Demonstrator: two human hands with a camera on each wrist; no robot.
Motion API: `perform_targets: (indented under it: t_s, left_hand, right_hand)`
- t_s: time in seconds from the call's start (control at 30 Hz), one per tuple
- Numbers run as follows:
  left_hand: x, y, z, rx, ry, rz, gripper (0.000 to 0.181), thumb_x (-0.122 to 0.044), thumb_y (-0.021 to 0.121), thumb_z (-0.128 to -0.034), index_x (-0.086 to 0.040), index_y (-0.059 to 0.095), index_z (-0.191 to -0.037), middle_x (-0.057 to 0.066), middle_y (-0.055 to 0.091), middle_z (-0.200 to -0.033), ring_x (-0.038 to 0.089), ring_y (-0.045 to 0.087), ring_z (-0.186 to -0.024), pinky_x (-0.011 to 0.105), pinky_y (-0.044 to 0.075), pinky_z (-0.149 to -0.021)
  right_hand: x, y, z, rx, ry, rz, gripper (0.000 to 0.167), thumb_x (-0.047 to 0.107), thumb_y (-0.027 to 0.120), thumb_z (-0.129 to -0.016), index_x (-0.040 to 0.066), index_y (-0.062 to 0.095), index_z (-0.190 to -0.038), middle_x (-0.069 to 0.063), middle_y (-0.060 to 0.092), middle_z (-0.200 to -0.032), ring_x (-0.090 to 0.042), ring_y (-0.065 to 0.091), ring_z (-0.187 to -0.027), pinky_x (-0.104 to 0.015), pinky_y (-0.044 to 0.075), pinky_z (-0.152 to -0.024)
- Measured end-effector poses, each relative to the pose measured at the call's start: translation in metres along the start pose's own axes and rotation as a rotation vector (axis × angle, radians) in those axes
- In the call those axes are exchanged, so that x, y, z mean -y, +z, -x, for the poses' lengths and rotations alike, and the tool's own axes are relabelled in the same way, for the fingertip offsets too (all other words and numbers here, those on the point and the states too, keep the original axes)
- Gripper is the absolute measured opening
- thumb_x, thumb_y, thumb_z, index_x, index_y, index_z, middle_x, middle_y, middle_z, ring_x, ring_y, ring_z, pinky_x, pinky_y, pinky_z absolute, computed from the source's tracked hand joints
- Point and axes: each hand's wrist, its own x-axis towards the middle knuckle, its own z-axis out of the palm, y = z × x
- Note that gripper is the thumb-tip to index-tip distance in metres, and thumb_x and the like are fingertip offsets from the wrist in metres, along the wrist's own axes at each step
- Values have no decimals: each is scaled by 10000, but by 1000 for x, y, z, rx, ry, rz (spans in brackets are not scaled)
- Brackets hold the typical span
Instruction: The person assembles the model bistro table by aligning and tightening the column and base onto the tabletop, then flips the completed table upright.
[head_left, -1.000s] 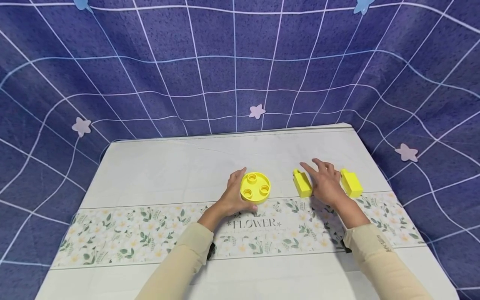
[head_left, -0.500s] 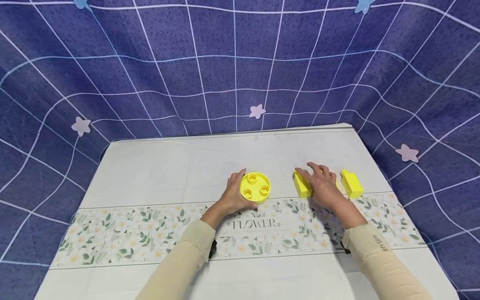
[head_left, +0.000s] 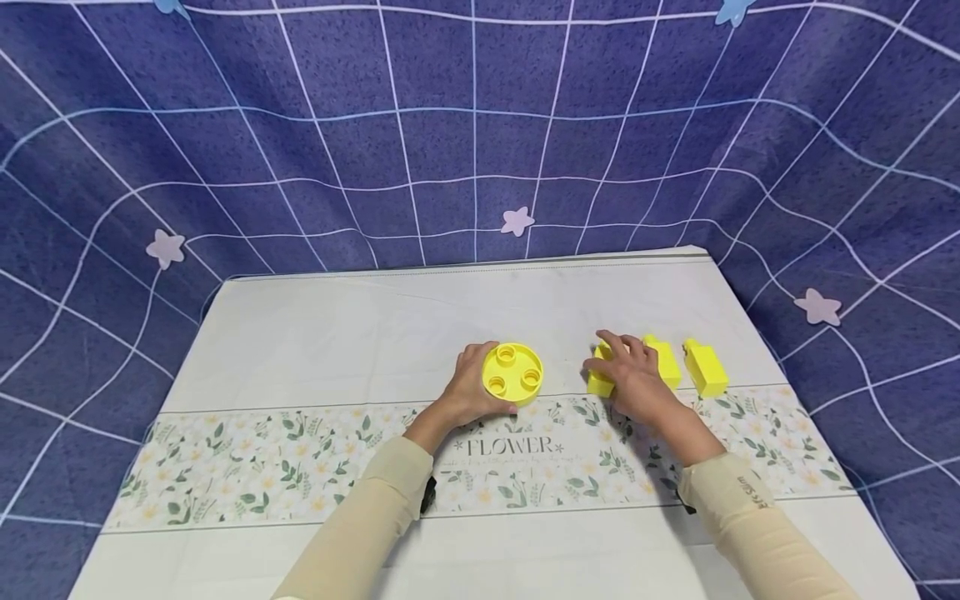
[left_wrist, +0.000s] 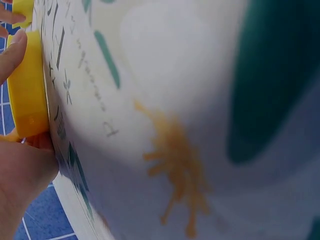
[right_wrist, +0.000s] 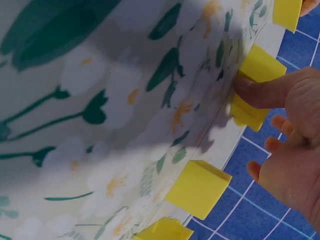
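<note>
In the head view a round yellow base (head_left: 516,372) with three raised hollow studs lies on the table. My left hand (head_left: 467,392) grips its left side, fingers behind and thumb in front; the left wrist view shows the thumb against the yellow side wall (left_wrist: 31,87). To the right, my right hand (head_left: 636,379) holds a yellow block (head_left: 600,383) between thumb and fingers. The right wrist view shows that thumb (right_wrist: 262,92) pressed on the block (right_wrist: 262,65); the fingertips' contact is partly hidden.
Two more yellow blocks with a knob at the far end, one middle block (head_left: 666,367) and one outer block (head_left: 707,368), lie right of the right hand. A white tablecloth (head_left: 315,342) with a floral band covers the table. A blue grid curtain (head_left: 420,150) surrounds the back and sides.
My right hand has shifted left from between the blocks onto the leftmost one and taken hold of it, uncovering the middle block. The left hand stays on the round base.
</note>
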Motion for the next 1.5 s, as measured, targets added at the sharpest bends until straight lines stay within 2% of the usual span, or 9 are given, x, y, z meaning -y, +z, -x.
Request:
perform_targets:
  t_s: [0.2,0.37,0.53,0.7,1.07,1.27,1.5]
  left_hand:
    - [0,1,0,-4,-2,-1,1138,-337,935,-543,-228,310,-1487,3,371,-1357,175,347,-1209,390,333,-1073]
    - [0,1,1,-8,-2,-1,1132,-333,932,-545,-227,312,-1485,10,377,-1349,180,353,-1194,397,341,-1066]
    - [-1,0,1,-16,6,5,1128,-316,932,-540,-219,320,-1482,17,381,-1348,186,355,-1193,403,346,-1061]
    - [0,0,0,-20,11,6,1122,-311,930,-542,-214,324,-1482,19,379,-1352,187,349,-1204,401,343,-1062]
    - [0,0,1,-9,12,0,1124,-338,924,-556,-217,311,-1490,15,380,-1344,178,341,-1195,398,352,-1046]
    - [0,-1,1,-8,16,5,1129,-335,923,-558,-213,303,-1494,10,375,-1349,174,341,-1190,391,353,-1047]
    - [0,0,1,-11,30,2,1126,-346,927,-558,-203,311,-1490,20,375,-1359,179,337,-1207,386,354,-1043]
  right_hand:
    - [4,0,-4,-18,-19,14,453,-33,775,-727,167,689,-1125,-148,246,-1527,-431,268,-1299,-622,230,-969]
    - [11,-4,-8,-59,-8,-40,445,116,844,-715,153,676,-1125,-140,251,-1524,-415,264,-1300,-610,238,-975]
    - [22,-12,-11,-160,16,-215,414,150,834,-732,140,663,-1109,-148,305,-1493,-406,269,-1270,-602,239,-947]
    - [32,-14,-15,-260,16,-414,418,162,834,-733,103,662,-1110,-175,381,-1421,-399,272,-1229,-650,172,-948]
    - [51,-19,-22,-301,47,-649,364,139,813,-772,88,680,-1107,-129,434,-1382,-327,261,-1226,-588,156,-996]
    - [59,-17,-27,-286,35,-663,335,166,792,-801,92,685,-1110,-109,445,-1375,-302,260,-1225,-570,178,-1004]
    - [69,-9,-32,-288,16,-623,370,167,815,-774,42,687,-1098,-132,472,-1350,-317,286,-1215,-545,180,-974]
